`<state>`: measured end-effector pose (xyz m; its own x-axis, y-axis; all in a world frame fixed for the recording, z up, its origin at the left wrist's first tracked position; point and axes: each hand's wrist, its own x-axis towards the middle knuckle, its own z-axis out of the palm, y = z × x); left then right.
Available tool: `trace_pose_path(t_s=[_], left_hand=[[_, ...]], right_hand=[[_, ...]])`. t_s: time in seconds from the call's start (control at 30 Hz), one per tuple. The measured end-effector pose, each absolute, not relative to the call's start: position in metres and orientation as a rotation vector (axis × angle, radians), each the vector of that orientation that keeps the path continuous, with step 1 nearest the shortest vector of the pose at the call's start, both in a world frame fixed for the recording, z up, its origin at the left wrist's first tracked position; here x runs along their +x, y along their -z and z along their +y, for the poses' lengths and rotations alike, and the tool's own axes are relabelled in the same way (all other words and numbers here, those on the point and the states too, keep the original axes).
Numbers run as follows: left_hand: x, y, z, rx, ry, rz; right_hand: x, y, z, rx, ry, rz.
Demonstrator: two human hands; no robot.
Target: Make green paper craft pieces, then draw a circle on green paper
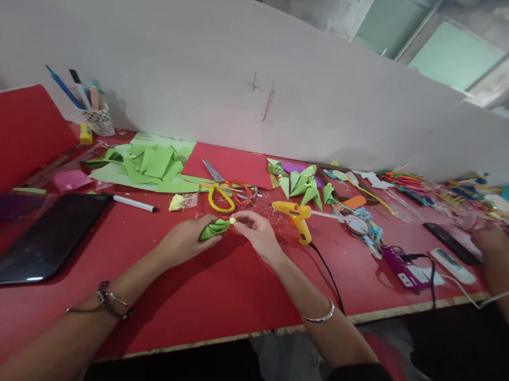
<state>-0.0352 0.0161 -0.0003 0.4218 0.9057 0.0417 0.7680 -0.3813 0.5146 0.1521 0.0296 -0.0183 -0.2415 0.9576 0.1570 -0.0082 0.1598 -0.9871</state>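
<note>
My left hand is closed around a green folded paper piece, held just above the red tabletop. At its tip sits a small pale yellow bit, which the thumb and forefinger of my right hand pinch. Just behind my hands lie scissors with yellow handles and a second pair with orange-red handles. To the right of my right hand a yellow glue gun rests on its side. A small clear packet with pale yellow bits lies beyond my left hand.
Green paper pieces are heaped at the back left, and finished-looking green paper cones at the back right. A black tablet lies at left. A purple power socket with cords is at right, near another person's hand.
</note>
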Motion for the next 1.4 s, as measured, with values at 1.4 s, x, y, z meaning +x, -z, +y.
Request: trace_pose_path(t_s=[1.4], left_hand=[[-0.022,0.008,0.012,1.663,-0.803,1.189]], right_hand=[[0.147,0.015,0.023,-0.847,-1.165,-1.552]])
